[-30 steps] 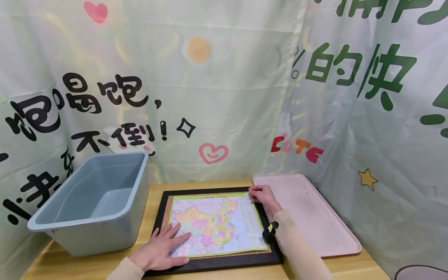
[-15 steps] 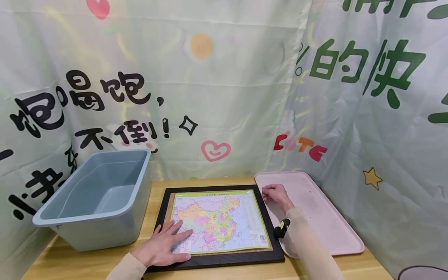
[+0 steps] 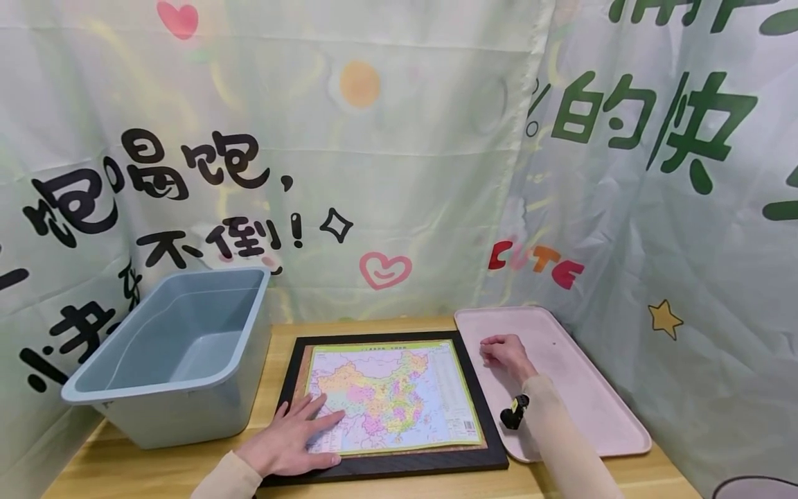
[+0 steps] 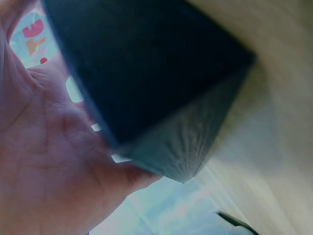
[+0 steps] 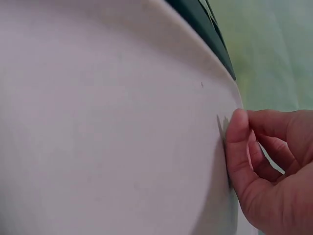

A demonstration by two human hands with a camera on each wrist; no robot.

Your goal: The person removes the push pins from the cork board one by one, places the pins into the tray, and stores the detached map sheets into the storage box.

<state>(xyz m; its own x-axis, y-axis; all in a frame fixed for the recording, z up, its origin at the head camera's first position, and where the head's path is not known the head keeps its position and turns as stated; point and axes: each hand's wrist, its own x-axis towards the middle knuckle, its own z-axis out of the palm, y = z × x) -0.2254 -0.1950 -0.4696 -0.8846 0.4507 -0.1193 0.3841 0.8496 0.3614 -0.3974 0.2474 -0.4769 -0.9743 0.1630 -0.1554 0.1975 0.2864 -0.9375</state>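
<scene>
A printed map [image 3: 386, 388] lies on a corkboard with a black frame [image 3: 399, 471]. My left hand [image 3: 283, 438] rests across their lower left corner, fingers spread and straight. In the left wrist view, the frame's dark corner [image 4: 146, 68] blocks part of the palm [image 4: 54, 147]. My right hand [image 3: 506, 355] is over the left part of the pink tray [image 3: 586, 395], right of the frame. In the right wrist view, its thumb and forefinger [image 5: 239, 132] come together with the other fingers bent. Whether something tiny is between them cannot be made out.
A deep blue-grey plastic tub [image 3: 181, 416] stands on the left of the wooden table [image 3: 283, 346]. A tiny dark speck [image 3: 554, 343] shows on the tray. Printed cloth [image 3: 424, 173] hangs behind and to the right.
My right hand has left the map's upper right corner and moved right, over the pink tray. The left hand stays on the frame and map. The head view has shifted slightly.
</scene>
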